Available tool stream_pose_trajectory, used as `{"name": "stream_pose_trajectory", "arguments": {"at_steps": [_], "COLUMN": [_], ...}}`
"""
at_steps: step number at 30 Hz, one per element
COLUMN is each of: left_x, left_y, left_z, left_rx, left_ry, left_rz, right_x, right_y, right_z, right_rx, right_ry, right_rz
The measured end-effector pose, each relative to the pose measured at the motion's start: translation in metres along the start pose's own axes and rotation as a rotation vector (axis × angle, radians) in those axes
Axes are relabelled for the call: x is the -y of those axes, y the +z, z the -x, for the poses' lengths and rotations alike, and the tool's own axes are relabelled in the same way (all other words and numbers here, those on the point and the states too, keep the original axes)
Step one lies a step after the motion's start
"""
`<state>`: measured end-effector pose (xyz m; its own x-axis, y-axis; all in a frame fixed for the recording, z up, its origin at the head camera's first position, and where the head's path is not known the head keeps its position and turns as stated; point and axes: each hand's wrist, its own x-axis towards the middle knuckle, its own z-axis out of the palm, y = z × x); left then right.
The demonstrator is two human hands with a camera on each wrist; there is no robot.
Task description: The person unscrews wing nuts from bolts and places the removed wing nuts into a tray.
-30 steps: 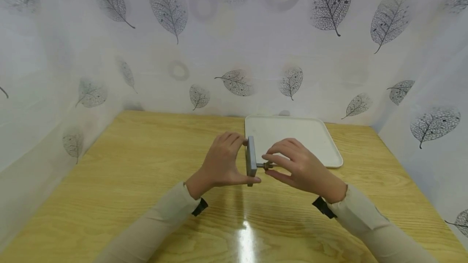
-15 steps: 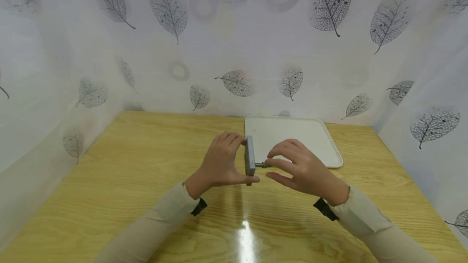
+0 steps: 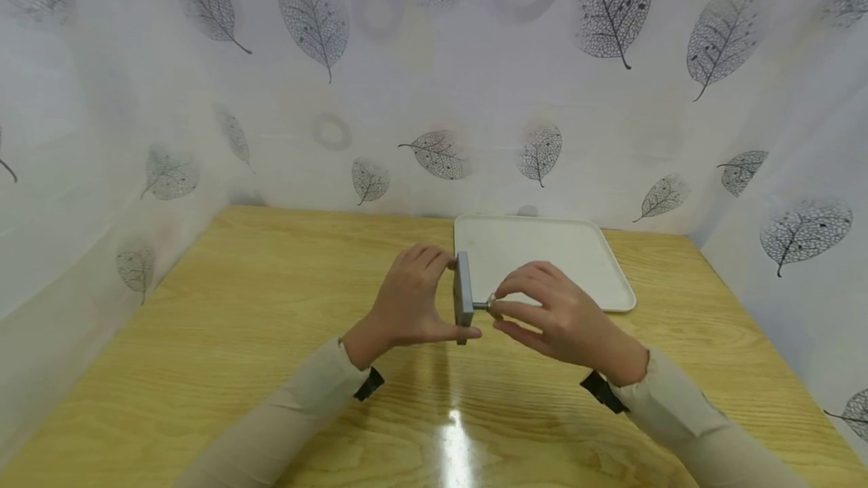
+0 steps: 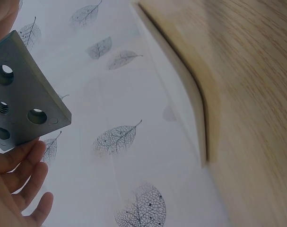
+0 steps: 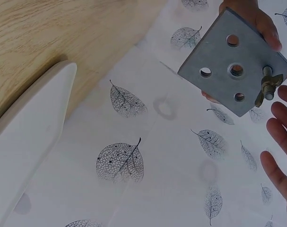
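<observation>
A person's two bare hands work above a glossy, pale yellow wood-grain table (image 3: 305,262), seen from the head camera. Near the middle of that view, just toward 5 o'clock from its centre, a flat grey metal plate (image 3: 464,288) stands upright, nearly edge-on and held over the table. The left hand (image 3: 409,300), at the plate's 9 o'clock side, is clamped on it: fingers on the far edge toward 12, thumb on the near edge toward 6. A slim grey threaded metal bolt (image 3: 478,306) sticks out from the plate toward 3 o'clock, carrying a brass-coloured metal wing nut (image 5: 271,83); the bolt's tip pokes out past the nut. The right hand (image 3: 559,311), at 3 o'clock from the plate, has curved fingertips right at the wing nut; I cannot tell whether they pinch it. The right wrist camera shows four round holes in the plate's face, the central one threaded. Beyond the plate, toward 2 o'clock, a white, shallow rectangular tray with rounded corners (image 3: 536,236) lies on the table. Behind everything, toward 12, hangs a whitish cloth printed with dark skeleton leaves (image 3: 468,89). Both arms wear cream sleeves (image 3: 319,382).
</observation>
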<state>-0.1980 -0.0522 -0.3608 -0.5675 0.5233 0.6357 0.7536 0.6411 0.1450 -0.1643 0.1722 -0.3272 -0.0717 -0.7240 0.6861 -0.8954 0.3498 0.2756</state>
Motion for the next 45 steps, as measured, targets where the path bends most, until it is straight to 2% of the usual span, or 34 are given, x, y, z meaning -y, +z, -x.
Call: {"name": "stream_pose_trajectory", "arguments": {"at_steps": [9, 21, 39, 45], "left_x": [-0.0011, -0.0024, -0.0014, -0.0013], "left_y": [-0.0002, -0.0002, 0.0003, 0.0000], "left_z": [0.0006, 0.0004, 0.0010, 0.0005], "left_rx": [0.012, 0.003, 0.001, 0.001], "left_ry": [0.005, 0.016, 0.004, 0.003], "left_rz": [-0.003, -0.002, 0.001, 0.004], "right_x": [-0.0031, -0.0071, 0.0007, 0.0017], "right_y": [-0.0015, 0.0009, -0.0009, -0.0010], "right_z": [0.0007, 0.0045, 0.0004, -0.0008], "right_rx": [0.074, 0.083, -0.009, -0.022], "right_ry": [0.092, 0.107, -0.018, -0.035], "right_rz": [-0.003, 0.023, -0.018, -0.016]}}
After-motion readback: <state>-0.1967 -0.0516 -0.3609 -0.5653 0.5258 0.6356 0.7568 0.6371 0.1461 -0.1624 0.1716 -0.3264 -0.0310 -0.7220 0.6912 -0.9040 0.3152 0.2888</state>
